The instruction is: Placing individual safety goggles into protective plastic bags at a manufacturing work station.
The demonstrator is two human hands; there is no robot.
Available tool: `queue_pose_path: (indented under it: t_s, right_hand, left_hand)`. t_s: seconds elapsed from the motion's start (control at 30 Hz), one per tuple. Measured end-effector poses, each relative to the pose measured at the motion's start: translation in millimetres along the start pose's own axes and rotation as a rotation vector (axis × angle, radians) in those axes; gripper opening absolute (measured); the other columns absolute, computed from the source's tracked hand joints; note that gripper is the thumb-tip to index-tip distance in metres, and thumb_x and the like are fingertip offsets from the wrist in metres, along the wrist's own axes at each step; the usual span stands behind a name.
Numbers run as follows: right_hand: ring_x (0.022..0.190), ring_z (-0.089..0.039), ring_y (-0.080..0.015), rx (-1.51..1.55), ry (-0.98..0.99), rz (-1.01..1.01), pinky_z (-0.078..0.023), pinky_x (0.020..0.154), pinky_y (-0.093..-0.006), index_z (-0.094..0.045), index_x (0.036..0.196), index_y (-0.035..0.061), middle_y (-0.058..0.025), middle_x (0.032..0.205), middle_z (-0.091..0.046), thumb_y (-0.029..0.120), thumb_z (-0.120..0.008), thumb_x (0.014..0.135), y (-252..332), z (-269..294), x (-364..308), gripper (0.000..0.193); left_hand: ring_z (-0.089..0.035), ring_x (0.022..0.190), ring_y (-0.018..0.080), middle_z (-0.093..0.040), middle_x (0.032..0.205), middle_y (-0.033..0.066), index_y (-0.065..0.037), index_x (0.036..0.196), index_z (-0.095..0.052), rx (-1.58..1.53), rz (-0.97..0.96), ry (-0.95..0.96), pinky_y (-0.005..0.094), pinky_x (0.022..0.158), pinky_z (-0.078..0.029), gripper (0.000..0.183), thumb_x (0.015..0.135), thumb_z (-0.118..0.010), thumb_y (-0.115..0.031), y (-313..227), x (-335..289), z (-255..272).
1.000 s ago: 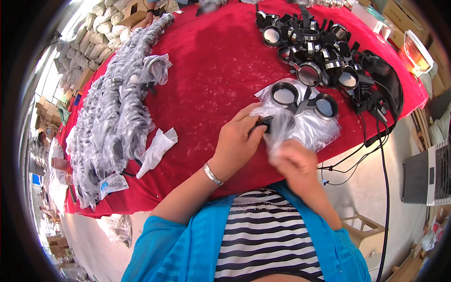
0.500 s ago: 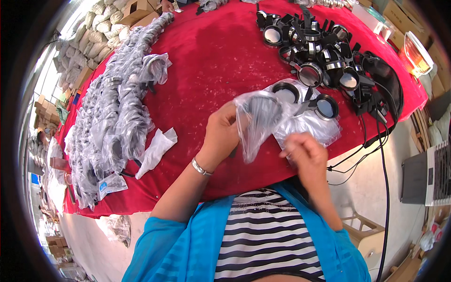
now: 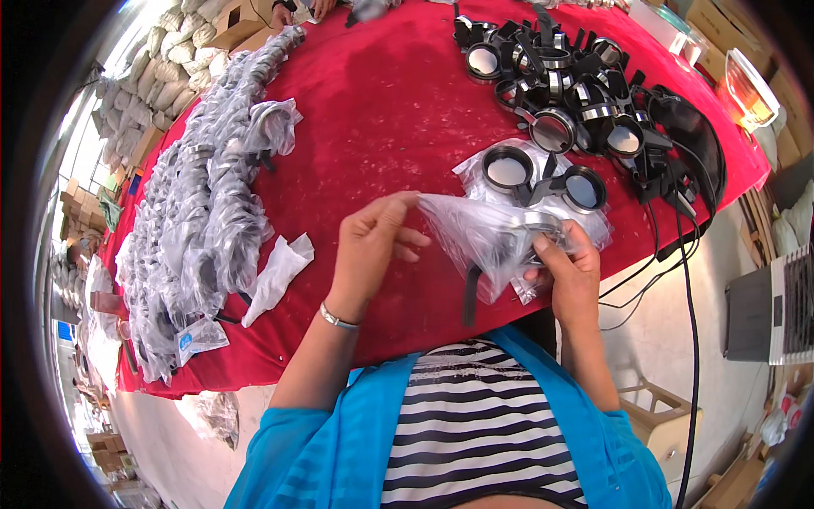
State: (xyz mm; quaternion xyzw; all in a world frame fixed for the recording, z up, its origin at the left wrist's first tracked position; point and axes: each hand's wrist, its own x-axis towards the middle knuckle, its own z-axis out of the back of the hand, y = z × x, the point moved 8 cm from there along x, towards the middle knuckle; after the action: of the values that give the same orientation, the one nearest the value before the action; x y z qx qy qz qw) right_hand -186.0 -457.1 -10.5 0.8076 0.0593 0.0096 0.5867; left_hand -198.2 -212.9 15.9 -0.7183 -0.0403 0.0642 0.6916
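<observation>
My left hand (image 3: 369, 246) pinches the corner of a clear plastic bag (image 3: 462, 225) and pulls it out to the left. In my right hand (image 3: 572, 267) is a bagged round lens piece (image 3: 538, 222), gripped through the plastic at its rim. A black strip (image 3: 471, 297) hangs down from the bag, over the red cloth. Just beyond my right hand, two bare round pieces with black rims, one on the left (image 3: 507, 170) and one on the right (image 3: 585, 188), lie on flat clear bags (image 3: 600, 229).
A heap of unwrapped round pieces (image 3: 555, 85) covers the table's far right, beside a black bag (image 3: 691, 127) and cables (image 3: 691, 297). Rows of plastic-wrapped pieces (image 3: 203, 195) line the left. A crumpled bag (image 3: 280, 280) lies nearby. Another person's hand (image 3: 282, 15) shows at the far edge.
My right hand has come up and taken hold of the bagged piece. My left hand has moved left, from the piece to the bag's corner, stretching the plastic.
</observation>
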Motion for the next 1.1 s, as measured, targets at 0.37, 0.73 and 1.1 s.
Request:
queue_pose_path:
  t_s: [0.37,0.73,1.1]
  right_hand:
    - [0.066,-0.054,-0.0048,-0.292,0.027,0.344,-0.043,0.058,-0.0195,-0.058,0.09,0.0011,-0.001,0.075,-0.06,-0.001,-0.064,0.076,19,-21,-13,0.015]
    - [0.078,-0.059,-0.0078,-0.157,0.119,0.166,-0.045,0.065,-0.0202,-0.055,0.107,0.0003,-0.0052,0.098,-0.061,0.002,-0.058,0.085,9,-17,-10,0.022]
    - [0.072,-0.06,-0.0105,-0.135,0.127,0.077,-0.044,0.063,-0.0206,-0.056,0.099,0.0005,-0.0066,0.089,-0.062,0.007,-0.055,0.089,3,-14,-6,0.012]
  left_hand:
    - [-0.063,0.068,0.0237,-0.063,0.082,0.0162,0.003,0.111,-0.053,0.771,-0.352,0.437,0.032,0.06,-0.049,0.034,0.082,-0.062,-0.011,-16,-25,-82]
    - [-0.058,0.074,0.0413,-0.059,0.077,0.0231,-0.002,0.099,-0.056,0.888,-0.509,-0.158,0.045,0.064,-0.047,0.02,0.086,-0.054,-0.017,-42,31,13]
    - [-0.061,0.084,0.0403,-0.058,0.094,0.0243,-0.001,0.095,-0.052,1.538,-0.221,-0.619,0.0469,0.072,-0.051,0.025,0.083,-0.057,-0.022,-41,155,237]
